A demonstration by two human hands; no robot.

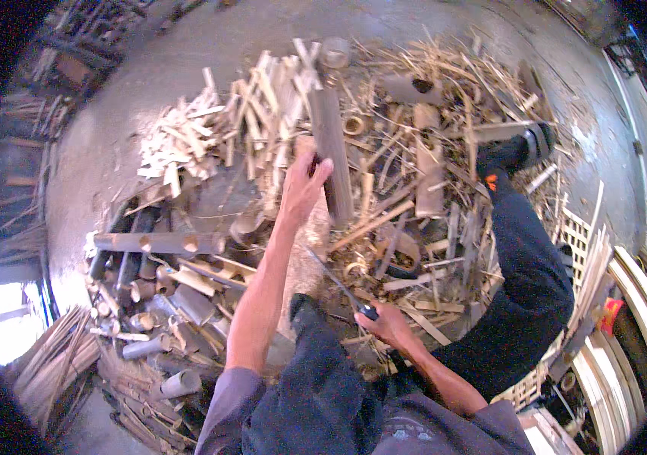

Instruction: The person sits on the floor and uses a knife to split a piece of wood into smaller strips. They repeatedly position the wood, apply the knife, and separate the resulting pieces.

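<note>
My left hand (307, 180) reaches forward over the work heap, its thumb and fingers closed at the edge of a long grey-brown bamboo piece (331, 144). That piece stretches away from me, its far end beside a pile of pale split sticks (266, 98). Closer to my body, my right hand (385, 324) is wrapped round the dark handle of a knife (342, 283). The narrow grey blade points forward and left, apart from the bamboo. Part of the left fingers is hidden behind the hand.
Cut bamboo tubes (179, 303) lie heaped at my left. Short pale pieces (187, 133) are piled farther off. Bamboo scraps (414, 220) cover the floor in front and right, around my outstretched leg (524, 243). Bundled pale strips (611, 371) and a lattice crate (575, 235) stand at the right.
</note>
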